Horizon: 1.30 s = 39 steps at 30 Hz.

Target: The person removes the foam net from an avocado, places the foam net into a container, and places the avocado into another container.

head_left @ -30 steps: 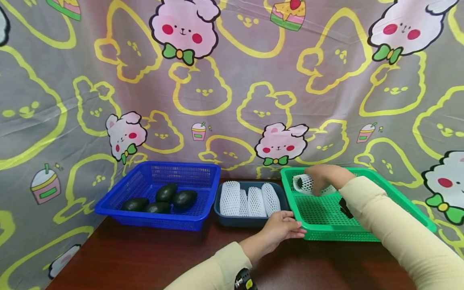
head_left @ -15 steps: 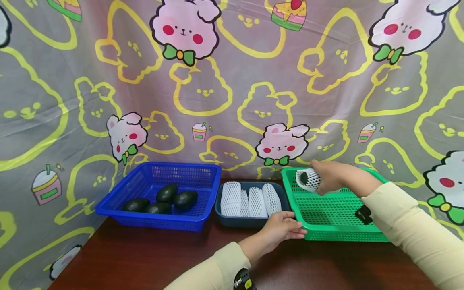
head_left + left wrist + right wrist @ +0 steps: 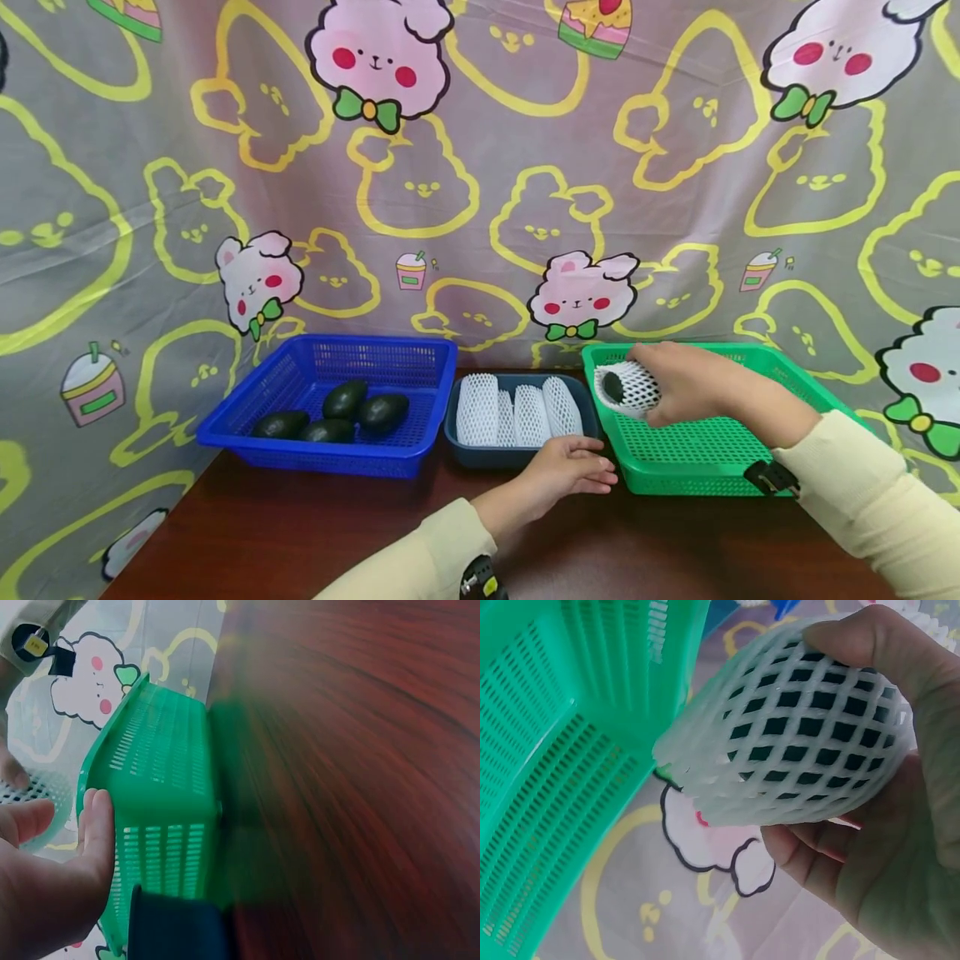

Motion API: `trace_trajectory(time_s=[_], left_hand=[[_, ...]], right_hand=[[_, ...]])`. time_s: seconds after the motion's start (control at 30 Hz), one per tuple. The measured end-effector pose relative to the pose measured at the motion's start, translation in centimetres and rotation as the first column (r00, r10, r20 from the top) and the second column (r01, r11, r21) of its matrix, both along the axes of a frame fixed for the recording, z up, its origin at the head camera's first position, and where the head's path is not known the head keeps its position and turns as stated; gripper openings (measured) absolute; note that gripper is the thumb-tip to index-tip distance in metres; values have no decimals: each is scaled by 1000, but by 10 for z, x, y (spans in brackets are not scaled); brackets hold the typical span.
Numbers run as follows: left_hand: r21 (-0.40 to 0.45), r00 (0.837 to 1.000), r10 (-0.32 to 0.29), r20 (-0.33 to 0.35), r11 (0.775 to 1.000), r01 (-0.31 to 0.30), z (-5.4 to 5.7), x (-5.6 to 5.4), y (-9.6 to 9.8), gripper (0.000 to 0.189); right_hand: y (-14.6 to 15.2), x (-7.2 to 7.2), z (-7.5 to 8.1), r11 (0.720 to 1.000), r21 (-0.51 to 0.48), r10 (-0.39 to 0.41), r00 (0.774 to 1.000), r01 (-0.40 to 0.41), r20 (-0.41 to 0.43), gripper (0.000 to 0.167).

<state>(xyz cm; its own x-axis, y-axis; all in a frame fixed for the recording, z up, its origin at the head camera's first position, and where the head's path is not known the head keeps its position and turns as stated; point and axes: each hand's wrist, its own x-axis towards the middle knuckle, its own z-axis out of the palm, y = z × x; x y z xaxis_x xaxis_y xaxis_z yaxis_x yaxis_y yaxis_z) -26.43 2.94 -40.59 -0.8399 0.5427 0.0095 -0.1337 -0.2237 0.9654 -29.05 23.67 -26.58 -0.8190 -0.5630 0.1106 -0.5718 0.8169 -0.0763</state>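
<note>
My right hand (image 3: 693, 383) grips an avocado in a white foam net sleeve (image 3: 633, 390) above the left side of the green basket (image 3: 693, 483). Dark skin shows through the mesh (image 3: 817, 727) in the right wrist view, with the thumb on one side and curled fingers on the other. My left hand (image 3: 566, 473), its fingers relaxed, is at the front left corner of that basket and holds nothing. Between the baskets, a dark tray (image 3: 495, 458) bears several white foam sleeves (image 3: 531, 417). Bare avocados (image 3: 382, 413) lie in the blue basket (image 3: 322, 454) on the left.
All three containers stand in a row on a reddish-brown wooden table (image 3: 300, 533). Behind them hangs a cartoon-print curtain (image 3: 480, 208), which also runs along the left side. The dark tray sits close between the two baskets.
My right hand has lifted out from deeper in the green basket, then come nearer with the sleeved avocado. My left hand has drawn slightly left off the basket's corner.
</note>
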Motion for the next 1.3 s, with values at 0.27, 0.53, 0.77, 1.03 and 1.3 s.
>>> trace_trajectory(time_s=[0.27, 0.53, 0.77, 1.03, 1.3], left_hand=[[-74, 997, 11, -80, 997, -17, 7, 3, -26, 30], [-138, 989, 2, -148, 990, -23, 14, 3, -56, 32], [-210, 966, 10, -258, 975, -66, 11, 5, -82, 29], [-300, 867, -10, -498, 940, -161, 0, 8, -114, 26], [-401, 849, -8, -528, 884, -241, -7, 12, -133, 21]], right_hand=[[-13, 16, -9, 999, -45, 17, 998, -20, -65, 68], [-31, 31, -25, 999, -53, -1, 990, -6, -141, 72], [-55, 45, -41, 1000, -22, 7, 987, -10, -161, 75], [-80, 56, -63, 999, -19, 28, 995, -29, -95, 78], [-99, 56, -83, 996, -16, 87, 994, -89, -63, 72]])
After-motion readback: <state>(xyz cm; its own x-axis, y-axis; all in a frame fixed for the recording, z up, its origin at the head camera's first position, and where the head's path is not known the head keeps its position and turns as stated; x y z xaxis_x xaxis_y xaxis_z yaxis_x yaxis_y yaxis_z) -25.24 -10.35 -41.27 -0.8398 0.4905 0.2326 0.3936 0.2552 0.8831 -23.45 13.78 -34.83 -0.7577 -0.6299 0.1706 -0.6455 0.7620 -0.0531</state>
